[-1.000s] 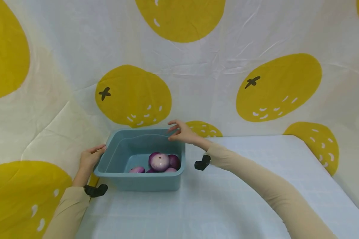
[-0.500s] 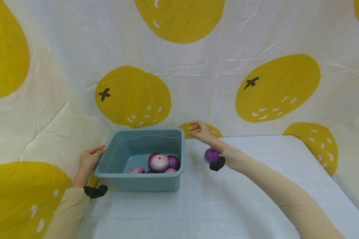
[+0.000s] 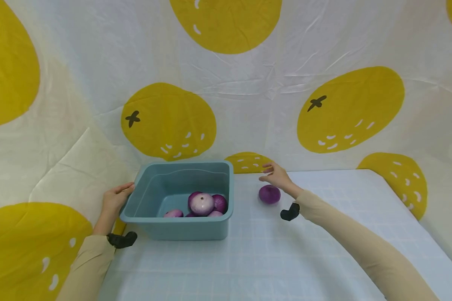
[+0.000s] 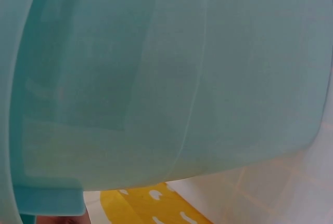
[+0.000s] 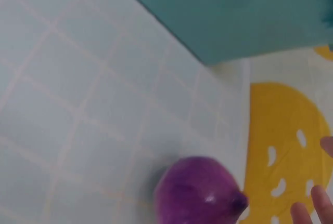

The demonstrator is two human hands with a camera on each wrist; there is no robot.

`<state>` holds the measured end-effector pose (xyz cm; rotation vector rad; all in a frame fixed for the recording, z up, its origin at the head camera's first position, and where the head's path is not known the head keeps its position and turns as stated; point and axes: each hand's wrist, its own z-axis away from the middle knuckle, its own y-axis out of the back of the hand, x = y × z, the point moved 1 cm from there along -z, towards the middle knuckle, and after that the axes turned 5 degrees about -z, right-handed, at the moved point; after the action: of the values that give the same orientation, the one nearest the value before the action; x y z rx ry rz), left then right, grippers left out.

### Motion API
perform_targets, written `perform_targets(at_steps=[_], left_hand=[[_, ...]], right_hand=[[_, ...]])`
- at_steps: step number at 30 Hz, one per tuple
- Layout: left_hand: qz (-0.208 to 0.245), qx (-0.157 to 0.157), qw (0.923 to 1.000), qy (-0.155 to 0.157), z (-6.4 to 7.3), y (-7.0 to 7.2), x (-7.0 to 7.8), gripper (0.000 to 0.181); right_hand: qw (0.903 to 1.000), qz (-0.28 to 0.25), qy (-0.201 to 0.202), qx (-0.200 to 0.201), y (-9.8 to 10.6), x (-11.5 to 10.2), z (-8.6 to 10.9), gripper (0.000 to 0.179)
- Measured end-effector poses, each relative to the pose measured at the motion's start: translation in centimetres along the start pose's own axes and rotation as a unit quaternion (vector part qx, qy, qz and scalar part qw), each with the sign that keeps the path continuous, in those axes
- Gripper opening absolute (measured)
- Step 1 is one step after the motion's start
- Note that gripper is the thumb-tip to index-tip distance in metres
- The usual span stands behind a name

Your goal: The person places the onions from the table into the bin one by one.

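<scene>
A blue-green plastic basin [image 3: 188, 230] stands on the table at left of centre. My left hand [image 3: 114, 203] holds its left rim; in the left wrist view the basin wall [image 4: 171, 78] hides nearly all of that hand. Several red onions lie in the right part of the basin, a pale-topped onion [image 3: 202, 204] uppermost. To the right of the basin, a single purple onion [image 3: 269, 195] sits on the table. Just above and behind it is my right hand [image 3: 278, 176], fingers spread and holding nothing. The right wrist view shows that onion [image 5: 200, 193] with fingertips [image 5: 322, 203] apart from it.
A pale checked cloth [image 3: 256, 259] covers the table. Behind and to the left hangs a white curtain [image 3: 248, 121] with large yellow fruit prints, close to the basin's back and left sides. Each wrist carries a small black camera [image 3: 290, 212].
My right hand has moved from over the basin's right rim rightward to above the single onion, which the arm hid at first. The left hand and basin stay in place.
</scene>
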<state>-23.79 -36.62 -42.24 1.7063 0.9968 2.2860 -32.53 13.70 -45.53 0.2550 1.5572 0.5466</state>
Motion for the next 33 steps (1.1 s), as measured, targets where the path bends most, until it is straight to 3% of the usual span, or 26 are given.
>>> perform_targets(at_steps=[8,13,22,28,33], left_hand=[[-0.001,-0.002,1.0000,-0.001,-0.1,0.0,-0.1,0.058],[-0.001,-0.002,1.0000,-0.007,-0.1,-0.1,0.0,0.057],[0.003,0.005,1.0000,-0.007,-0.2,-0.1,0.0,0.055],[0.003,0.008,0.9999,-0.005,-0.3,-0.1,0.0,0.054],[0.004,0.008,1.0000,-0.004,-0.2,0.0,-0.1,0.055]], right_hand=[[0.9969,0.001,-0.078,-0.012,1.1,3.1,0.7,0.064],[0.9926,-0.032,-0.116,-0.017,0.7,4.8,1.3,0.070],[0.9921,-0.010,-0.125,0.005,-0.3,6.3,1.6,0.070],[0.9886,-0.023,-0.149,-0.010,-0.4,6.4,1.6,0.070],[0.9853,-0.064,-0.154,-0.038,-0.5,6.4,1.2,0.071]])
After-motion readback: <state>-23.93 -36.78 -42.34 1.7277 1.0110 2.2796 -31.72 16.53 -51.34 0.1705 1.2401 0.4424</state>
